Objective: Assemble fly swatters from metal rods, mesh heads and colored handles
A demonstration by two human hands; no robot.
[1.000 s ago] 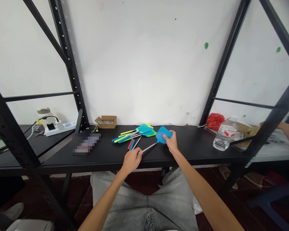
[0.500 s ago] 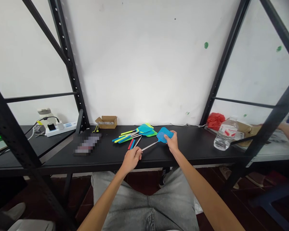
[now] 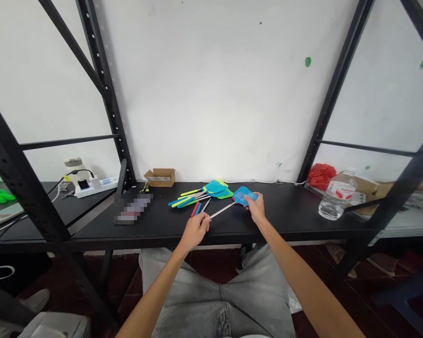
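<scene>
Blue plastic mesh forms the head of the fly swatter, the thing being worked on in the head view. The right hand pinches the near edge of that head between thumb and fingers. The left hand is closed around the other end of the thin metal rod. The swatter spans the gap between the two hands, just above the front part of the black worktop.

Over the last second very little has moved. Both grips are the same, the hands sit about as far apart as before, and the rod keeps the same slant from lower left to upper right. Most of the shift in the picture comes from the head turning slightly. Whether the rod has lengthened or shortened cannot be told.

Just behind the hands lies a pile of swatters in blue, green and yellow, with a red and a blue grip loose beside it. Further back stands a small cardboard box. A water bottle and a red bag are well off to the right, and a power strip to the left.
</scene>
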